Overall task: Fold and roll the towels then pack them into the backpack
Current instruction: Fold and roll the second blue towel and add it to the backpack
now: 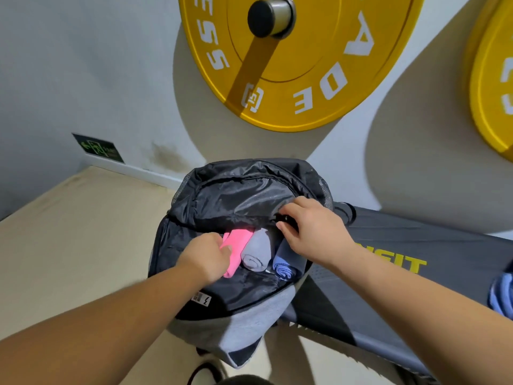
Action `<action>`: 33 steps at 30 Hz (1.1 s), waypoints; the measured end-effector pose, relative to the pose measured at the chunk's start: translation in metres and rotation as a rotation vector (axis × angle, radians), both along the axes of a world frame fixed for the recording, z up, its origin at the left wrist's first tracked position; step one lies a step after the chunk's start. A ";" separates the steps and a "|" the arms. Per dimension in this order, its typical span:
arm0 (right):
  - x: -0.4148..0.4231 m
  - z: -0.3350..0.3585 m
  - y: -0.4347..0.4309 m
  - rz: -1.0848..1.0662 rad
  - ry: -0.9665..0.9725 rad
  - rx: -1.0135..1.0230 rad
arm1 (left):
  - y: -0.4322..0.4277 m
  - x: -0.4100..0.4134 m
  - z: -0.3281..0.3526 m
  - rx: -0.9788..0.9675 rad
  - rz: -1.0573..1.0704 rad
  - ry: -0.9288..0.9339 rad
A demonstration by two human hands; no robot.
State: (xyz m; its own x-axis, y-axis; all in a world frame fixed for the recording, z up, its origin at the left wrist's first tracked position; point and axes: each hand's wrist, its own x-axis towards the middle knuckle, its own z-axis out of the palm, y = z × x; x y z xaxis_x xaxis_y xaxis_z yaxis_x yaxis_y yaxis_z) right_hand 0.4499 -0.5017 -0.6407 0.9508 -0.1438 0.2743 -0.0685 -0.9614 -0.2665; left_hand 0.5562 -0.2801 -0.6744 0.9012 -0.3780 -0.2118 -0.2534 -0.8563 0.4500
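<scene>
A black and grey backpack (244, 323) stands open in the middle of the head view, leaning against a bench. Inside it lie three rolled towels side by side: a pink towel (238, 245), a grey towel (256, 252) and a blue towel (283, 269). My left hand (206, 255) reaches into the opening and grips the pink towel. On the right, my right hand (311, 227) pinches the upper edge of the backpack's opening and holds it apart.
A black padded gym bench (402, 273) runs to the right of the backpack, with another blue towel (501, 294) on it at the frame's right edge. Two yellow weight plates (299, 65) hang on the wall behind. Beige floor (69, 232) lies to the left.
</scene>
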 end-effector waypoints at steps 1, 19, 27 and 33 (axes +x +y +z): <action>-0.006 0.006 -0.002 -0.019 0.015 0.001 | -0.003 -0.005 0.008 0.047 -0.039 -0.056; -0.257 0.024 -0.184 -0.638 0.429 0.016 | -0.249 -0.248 0.098 -0.293 -0.719 0.083; -0.318 -0.014 -0.215 -0.865 0.313 0.479 | -0.245 -0.257 0.059 -0.197 -0.791 0.089; -0.289 -0.036 -0.201 -0.901 0.428 0.264 | -0.241 -0.246 0.054 -0.176 -0.812 0.084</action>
